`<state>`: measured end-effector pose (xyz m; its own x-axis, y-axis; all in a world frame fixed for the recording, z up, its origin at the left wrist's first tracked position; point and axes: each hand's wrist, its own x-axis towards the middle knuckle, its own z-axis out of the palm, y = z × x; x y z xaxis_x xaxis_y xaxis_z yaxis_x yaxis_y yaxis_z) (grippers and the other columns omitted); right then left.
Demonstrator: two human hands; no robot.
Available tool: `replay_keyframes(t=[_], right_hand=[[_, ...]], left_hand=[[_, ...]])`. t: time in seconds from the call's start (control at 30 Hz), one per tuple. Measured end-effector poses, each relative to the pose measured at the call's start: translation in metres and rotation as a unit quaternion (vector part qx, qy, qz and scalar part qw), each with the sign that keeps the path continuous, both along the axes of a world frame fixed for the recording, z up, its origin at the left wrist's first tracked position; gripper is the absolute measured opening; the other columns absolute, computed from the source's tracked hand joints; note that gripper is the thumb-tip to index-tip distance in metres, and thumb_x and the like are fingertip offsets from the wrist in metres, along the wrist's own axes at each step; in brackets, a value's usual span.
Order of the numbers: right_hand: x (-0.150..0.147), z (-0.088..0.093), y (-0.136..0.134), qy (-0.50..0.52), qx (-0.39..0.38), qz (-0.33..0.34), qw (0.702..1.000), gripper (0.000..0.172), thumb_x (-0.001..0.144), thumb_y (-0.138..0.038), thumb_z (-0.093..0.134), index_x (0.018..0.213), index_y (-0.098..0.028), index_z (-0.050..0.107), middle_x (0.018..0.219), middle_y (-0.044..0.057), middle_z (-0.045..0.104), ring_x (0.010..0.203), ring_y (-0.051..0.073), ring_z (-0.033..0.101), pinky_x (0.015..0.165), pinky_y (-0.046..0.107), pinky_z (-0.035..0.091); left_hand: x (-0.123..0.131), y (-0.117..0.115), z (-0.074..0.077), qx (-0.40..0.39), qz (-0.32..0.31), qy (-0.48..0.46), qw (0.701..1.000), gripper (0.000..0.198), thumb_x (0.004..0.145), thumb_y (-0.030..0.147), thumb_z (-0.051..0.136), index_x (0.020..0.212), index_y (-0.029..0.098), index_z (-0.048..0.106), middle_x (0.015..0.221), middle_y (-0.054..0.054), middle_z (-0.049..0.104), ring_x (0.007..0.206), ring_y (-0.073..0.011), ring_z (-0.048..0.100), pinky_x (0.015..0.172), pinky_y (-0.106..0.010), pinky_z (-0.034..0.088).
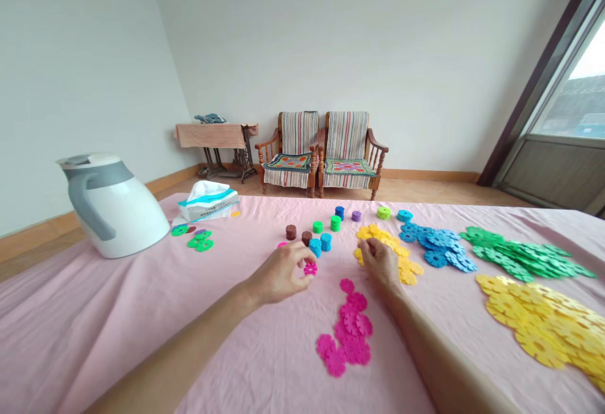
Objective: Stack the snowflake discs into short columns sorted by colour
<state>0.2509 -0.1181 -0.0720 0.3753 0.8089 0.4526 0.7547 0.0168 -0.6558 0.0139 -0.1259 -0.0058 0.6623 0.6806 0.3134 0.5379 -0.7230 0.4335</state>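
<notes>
My left hand [283, 275] is curled around a pink notched plastic disc [311, 269], held between thumb and fingers just in front of the short blue stacks [315, 247]. My right hand [378, 259] is closed in a pinch over the near-left side of a pile of small yellow discs [410, 269]. Whatever its fingertips hold, if anything, is hidden. Between my forearms lies a loose spread of pink discs [352, 338]. Partly behind my left hand, another bit of pink [282, 244] shows.
Behind my hands stand small brown [291, 232], green [335, 223] and purple stacks [356, 216]. Piles of blue [437, 244], green [520, 253] and larger yellow discs [543, 319] spread rightward. Leftward are a white jug [123, 212], a tissue pack [209, 203] and loose green discs [201, 241].
</notes>
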Motion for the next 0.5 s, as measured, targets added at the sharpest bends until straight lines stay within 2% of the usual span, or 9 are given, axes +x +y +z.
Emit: replay_keyframes(t=[0.1,0.2,0.5], right_hand=[[0.000,0.000,0.000,0.000,-0.006,-0.001,1.000,0.035,0.080,-0.041,0.037,0.056,-0.019,0.051,0.047,-0.003,0.043,0.048,0.011,0.043,0.049,0.022,0.024],[-0.001,0.001,-0.002,-0.001,-0.015,0.002,1.000,0.036,0.081,-0.041,0.038,0.057,-0.019,0.051,0.048,-0.003,0.043,0.048,0.011,0.042,0.049,0.023,0.024],[-0.001,0.001,-0.003,-0.003,-0.016,0.005,1.000,0.035,0.080,-0.041,0.039,0.059,-0.018,0.054,0.049,-0.001,0.048,0.050,0.012,0.046,0.049,0.023,0.025]], left_hand=[[-0.035,0.009,0.003,-0.041,0.045,-0.006,0.998,0.018,0.070,0.013,0.055,0.086,0.017,0.062,0.085,-0.001,0.060,0.071,-0.0118,0.054,0.065,-0.021,0.043],[-0.057,0.017,0.001,-0.058,0.066,0.015,0.996,0.014,0.069,0.014,0.056,0.082,0.016,0.062,0.083,-0.001,0.062,0.068,-0.0118,0.054,0.064,-0.021,0.042],[-0.066,0.029,-0.013,-0.031,0.071,0.067,0.995,0.015,0.066,0.013,0.057,0.080,0.018,0.063,0.082,-0.001,0.062,0.069,-0.0128,0.055,0.063,-0.021,0.040]])
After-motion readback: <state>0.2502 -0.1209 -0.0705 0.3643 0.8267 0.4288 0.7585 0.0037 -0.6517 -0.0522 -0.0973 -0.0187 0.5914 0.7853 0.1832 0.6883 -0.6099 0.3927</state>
